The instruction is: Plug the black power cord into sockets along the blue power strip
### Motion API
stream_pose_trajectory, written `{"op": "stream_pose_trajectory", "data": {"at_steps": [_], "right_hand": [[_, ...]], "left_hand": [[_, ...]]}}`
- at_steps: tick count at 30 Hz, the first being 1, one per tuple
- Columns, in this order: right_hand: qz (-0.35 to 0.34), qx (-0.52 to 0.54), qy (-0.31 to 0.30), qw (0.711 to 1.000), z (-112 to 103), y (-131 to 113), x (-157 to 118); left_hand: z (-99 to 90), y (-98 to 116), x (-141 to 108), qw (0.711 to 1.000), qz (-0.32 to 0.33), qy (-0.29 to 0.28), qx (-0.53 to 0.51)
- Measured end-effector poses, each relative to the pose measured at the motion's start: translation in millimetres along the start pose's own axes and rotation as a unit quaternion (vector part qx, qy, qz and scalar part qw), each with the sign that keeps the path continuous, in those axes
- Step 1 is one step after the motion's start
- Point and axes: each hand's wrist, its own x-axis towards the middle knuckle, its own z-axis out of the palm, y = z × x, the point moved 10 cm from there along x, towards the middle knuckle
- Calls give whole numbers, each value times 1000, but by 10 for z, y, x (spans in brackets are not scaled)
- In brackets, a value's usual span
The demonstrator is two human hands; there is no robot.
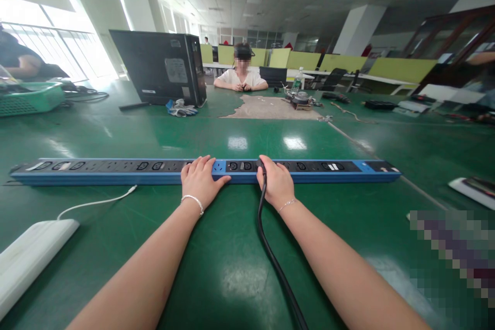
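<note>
A long blue power strip (112, 179) with black socket panels lies crosswise in front of me on the green table. My left hand (199, 180) rests on the strip just left of its middle, fingers stretched over the top and thumb along the near edge. To the right of the middle, my right hand (275, 180) grips the black plug (261, 166) of a power cord against the strip's top. Whether the plug's pins are inside a socket is hidden. The black cord (266, 240) hangs from the plug toward me between my forearms.
Behind the strip stand a black computer case (154, 69) and work gloves (181, 108). A white power bank-like block (36, 247) with a white cable lies at left. A green basket (36, 99) is far left. Another person (242, 75) sits across the table, near a bottle (297, 81).
</note>
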Motion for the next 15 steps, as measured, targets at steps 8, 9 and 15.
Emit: {"op": "stream_pose_trajectory", "data": {"at_steps": [8,9,15], "right_hand": [[22,32,47,998,-6,76,14],[31,30,54,998,-7,96,15],[43,36,84,995,-1,128,8]], "left_hand": [[96,466,-134,989,147,-26,-14],[99,484,-145,988,154,-28,-11],[99,480,-160,987,161,-25,-1]]}}
